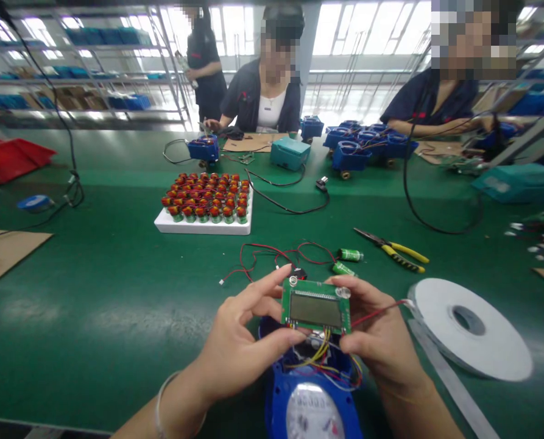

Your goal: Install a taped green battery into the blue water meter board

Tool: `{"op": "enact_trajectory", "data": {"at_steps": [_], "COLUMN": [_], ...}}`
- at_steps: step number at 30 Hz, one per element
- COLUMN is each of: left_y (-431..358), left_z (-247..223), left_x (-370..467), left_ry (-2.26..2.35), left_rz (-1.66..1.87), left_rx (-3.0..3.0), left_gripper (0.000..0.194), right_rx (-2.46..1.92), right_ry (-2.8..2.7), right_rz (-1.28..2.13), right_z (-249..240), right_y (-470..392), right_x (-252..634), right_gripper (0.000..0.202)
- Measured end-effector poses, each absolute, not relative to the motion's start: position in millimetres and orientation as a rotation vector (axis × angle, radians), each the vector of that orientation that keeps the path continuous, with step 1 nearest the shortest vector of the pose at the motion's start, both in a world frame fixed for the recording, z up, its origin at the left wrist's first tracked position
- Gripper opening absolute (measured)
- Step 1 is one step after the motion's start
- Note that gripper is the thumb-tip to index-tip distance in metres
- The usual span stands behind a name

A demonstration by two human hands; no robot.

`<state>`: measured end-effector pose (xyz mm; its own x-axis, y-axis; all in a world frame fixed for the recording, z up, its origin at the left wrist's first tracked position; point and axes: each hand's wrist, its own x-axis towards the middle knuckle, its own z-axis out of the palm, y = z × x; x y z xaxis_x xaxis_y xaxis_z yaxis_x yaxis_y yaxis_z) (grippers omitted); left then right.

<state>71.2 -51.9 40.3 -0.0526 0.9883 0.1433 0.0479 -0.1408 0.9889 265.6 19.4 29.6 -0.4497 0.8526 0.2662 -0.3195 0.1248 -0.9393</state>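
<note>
Above the open blue meter housing on the desk, the left hand and right hand grip the green display board by its sides; its wires look already connected, but it remains unseated and the housing uncovered.

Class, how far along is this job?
Seemingly done: yellow wires run from the board into the blue case. In hand: left hand and right hand hold the board over the case. Apparently remaining: the board sits outside the case, which is open.
</note>
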Motion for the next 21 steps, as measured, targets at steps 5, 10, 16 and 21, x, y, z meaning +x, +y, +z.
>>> {"op": "enact_trajectory", "data": {"at_steps": [5,10,16,21], "left_y": [-52.6,-53.1,-53.5,-52.4], "left_z": [43.9,42.9,41.5,40.1], "left_x": [72.9,73.8,72.6,71.6], "left_ry": [1.213,1.194,1.134,1.053], "left_rz": [1.296,1.255,1.227,1.221], "left_rx": [1.264,1.224,1.196,1.172], "left_gripper": [0.070,0.075,0.076,0.076], "right_rx": [-0.575,-0.582,-0.587,-0.574], "right_ry": [-1.427,-1.426,-1.440,-1.443], "right_rz": [1.547,1.565,1.563,1.526], "right_z": [31.2,32.8,30.0,28.3], "right_y": [19.5,20.5,22.2,23.3], "right_x": [267.4,267.0,267.9,268.3], "right_gripper": [0.052,0.054,0.055,0.052]}}
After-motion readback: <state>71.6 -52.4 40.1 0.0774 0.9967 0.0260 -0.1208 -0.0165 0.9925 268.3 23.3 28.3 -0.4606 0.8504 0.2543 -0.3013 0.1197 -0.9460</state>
